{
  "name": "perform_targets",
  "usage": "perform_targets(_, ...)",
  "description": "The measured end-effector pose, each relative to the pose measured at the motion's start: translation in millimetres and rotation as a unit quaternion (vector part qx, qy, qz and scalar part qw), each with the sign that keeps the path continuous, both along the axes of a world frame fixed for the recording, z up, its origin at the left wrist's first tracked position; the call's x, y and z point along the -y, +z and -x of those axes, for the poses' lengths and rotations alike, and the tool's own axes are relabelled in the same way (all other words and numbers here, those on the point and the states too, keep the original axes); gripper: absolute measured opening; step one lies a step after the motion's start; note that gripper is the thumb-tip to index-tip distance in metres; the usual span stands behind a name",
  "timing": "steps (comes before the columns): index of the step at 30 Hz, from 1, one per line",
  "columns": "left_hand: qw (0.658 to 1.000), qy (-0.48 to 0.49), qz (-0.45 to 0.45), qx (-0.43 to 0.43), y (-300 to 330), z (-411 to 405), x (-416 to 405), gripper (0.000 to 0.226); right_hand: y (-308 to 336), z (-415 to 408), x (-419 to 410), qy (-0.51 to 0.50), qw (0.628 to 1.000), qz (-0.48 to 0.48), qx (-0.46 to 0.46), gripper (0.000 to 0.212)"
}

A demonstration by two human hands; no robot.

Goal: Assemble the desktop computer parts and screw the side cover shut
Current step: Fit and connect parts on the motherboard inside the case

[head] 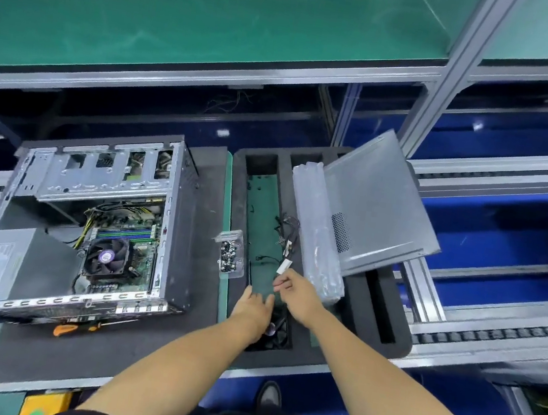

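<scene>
**Both hands working in the foam tray slot**

I am watching my right hand point(294, 287) pinching a small white connector point(284, 266) on the end of a thin black cable point(286, 226), fingers curled round it just above the green board point(263, 226) lying in the long slot. My left hand point(253, 306) is resting with fairly straight fingers on the near end of that board, gripping nothing that I can make out.

The slot is sitting in a black foam tray point(387, 311). A clear bag of screws point(230, 253) is lying on the tray's left rim. The grey side cover point(379, 206) is leaning tilted over the tray's right slots, beside a clear plastic sleeve point(314, 229).

Left of the tray, the open computer case point(68, 216) is lying on a dark mat point(75, 355), its CPU fan point(108, 256) facing up. An orange-handled screwdriver point(68, 328) is lying against the case's near edge.

Green-topped shelving point(185, 17) and aluminium roller rails point(492, 332) are surrounding the bench.

The labels on the power supply are too blurred for me to read.
</scene>
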State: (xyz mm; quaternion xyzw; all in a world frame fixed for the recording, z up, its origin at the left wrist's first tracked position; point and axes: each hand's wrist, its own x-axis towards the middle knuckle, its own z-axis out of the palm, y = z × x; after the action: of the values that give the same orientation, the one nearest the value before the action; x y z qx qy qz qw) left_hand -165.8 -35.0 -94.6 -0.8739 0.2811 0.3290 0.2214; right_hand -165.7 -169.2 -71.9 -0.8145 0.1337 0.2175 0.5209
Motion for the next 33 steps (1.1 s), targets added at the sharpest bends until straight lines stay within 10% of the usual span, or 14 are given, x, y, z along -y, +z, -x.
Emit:
perform_targets(9,0.993,-0.024,0.112,0.003,15.2,-0.2,-21.4,0.076,5.3,-10.1,3.7,-0.033,0.999,-0.029,-0.03,0.024)
perform_targets(18,0.929,0.13,0.347,-0.021,85.9,-14.5,-23.9,0.031,25.8,-20.3,13.9,0.255,0.945,0.162,0.125,0.029)
perform_targets(33,0.738,0.361,0.566,0.064,251.5,-86.9,-198.6,0.035,162.6,-92.1,-101.9,0.016,0.949,-0.215,0.23,0.032)
